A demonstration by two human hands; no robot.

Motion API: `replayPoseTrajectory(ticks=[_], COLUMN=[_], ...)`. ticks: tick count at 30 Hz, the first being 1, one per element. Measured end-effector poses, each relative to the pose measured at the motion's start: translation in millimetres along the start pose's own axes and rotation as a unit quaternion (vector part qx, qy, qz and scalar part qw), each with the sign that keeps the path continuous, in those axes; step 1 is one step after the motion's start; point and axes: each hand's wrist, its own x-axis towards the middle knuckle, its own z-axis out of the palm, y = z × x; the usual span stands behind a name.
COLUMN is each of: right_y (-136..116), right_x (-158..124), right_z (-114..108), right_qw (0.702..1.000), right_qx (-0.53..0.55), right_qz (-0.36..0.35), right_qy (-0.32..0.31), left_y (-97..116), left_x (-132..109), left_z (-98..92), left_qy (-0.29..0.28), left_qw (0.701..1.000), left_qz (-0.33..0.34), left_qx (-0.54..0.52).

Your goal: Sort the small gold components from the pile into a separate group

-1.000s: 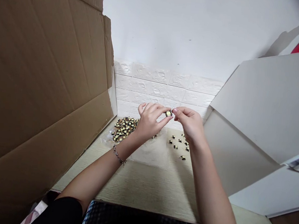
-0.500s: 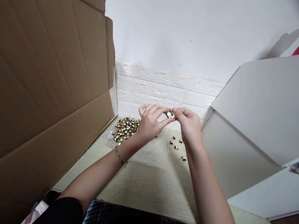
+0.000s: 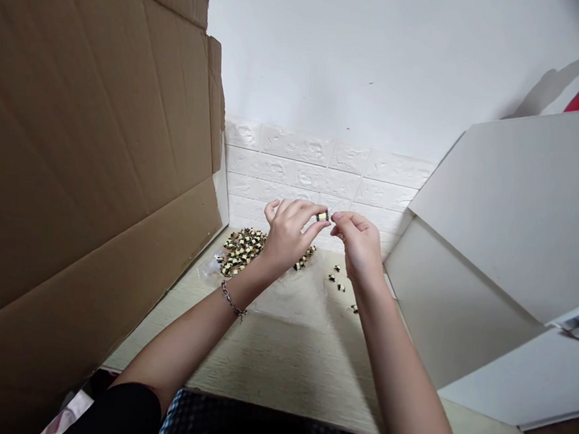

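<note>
Atop a plastic bag, heaped small transformers (yellow-taped), one in left hand

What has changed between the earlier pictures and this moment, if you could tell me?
The right hand has drawn back rightward and let go of the small yellow-banded component, which the left hand now holds alone. The pile of components and the cardboard sheet stayed as they were.

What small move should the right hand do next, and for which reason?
Probably the right hand should take the small yellow-and-black part from the left hand, because the left hand pinches it up in the air and the right hand is just beside it, apparently not touching it.
</note>
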Motion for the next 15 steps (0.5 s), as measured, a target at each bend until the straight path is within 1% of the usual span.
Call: replayPoseTrajectory(ticks=[3,5,9,15], right_y=[0,-2,-6,-6], right_x=[3,4,3,4], right_z=[-3,-5,-8,-12], right_qw=[0.999,0.999,1.0,0.999], right_qx=[0.029,0.034,0.007,-0.035], right_qz=[0.012,0.008,-0.001,-0.004], right_qy=[-0.001,-0.004,-0.012,-0.017], left_y=[-1,-1,0,1], left_x=[0,0,-2,-3], left_z=[-0.6,-0.8,-0.1,1.9], left_qy=[-0.011,-0.021,-0.036,-0.044], left_qw=[1.0,1.0,0.999,0.999], left_qz=[0.003,0.007,0.01,0.016], left_qx=[0.002,0.003,0.004,0.002])
